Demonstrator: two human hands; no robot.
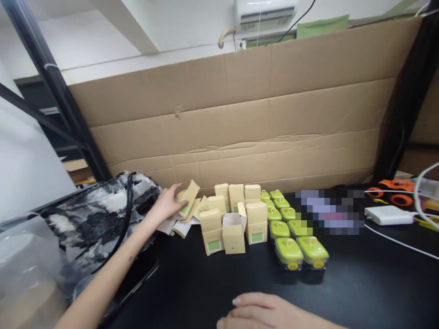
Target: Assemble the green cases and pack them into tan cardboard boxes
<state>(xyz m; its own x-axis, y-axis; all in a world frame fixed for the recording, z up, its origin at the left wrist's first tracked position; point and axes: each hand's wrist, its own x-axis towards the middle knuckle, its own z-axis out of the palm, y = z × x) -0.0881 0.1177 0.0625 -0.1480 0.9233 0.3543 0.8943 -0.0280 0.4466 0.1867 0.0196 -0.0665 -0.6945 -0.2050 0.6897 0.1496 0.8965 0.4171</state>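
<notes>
My left hand [168, 204] reaches far to the back left and grips a flattened yellow carton [188, 197] at the top of a pile of flat cartons [181, 225]. My right hand [264, 312] rests palm down on the black table [360, 283] at the near edge, fingers flat and apart, holding nothing. Several folded-up yellow boxes [255, 222] stand in the middle; one box [233, 232] has its top flap open. To their right sit two rows of small green items in clear cases [288, 249].
A black-and-white patterned bag [99, 214] lies at the left beside my arm. A tall cardboard sheet [247, 123] walls the back. At the right lie a white adapter [389, 214] with a cable, orange tape rolls [394, 192], and a blurred patch.
</notes>
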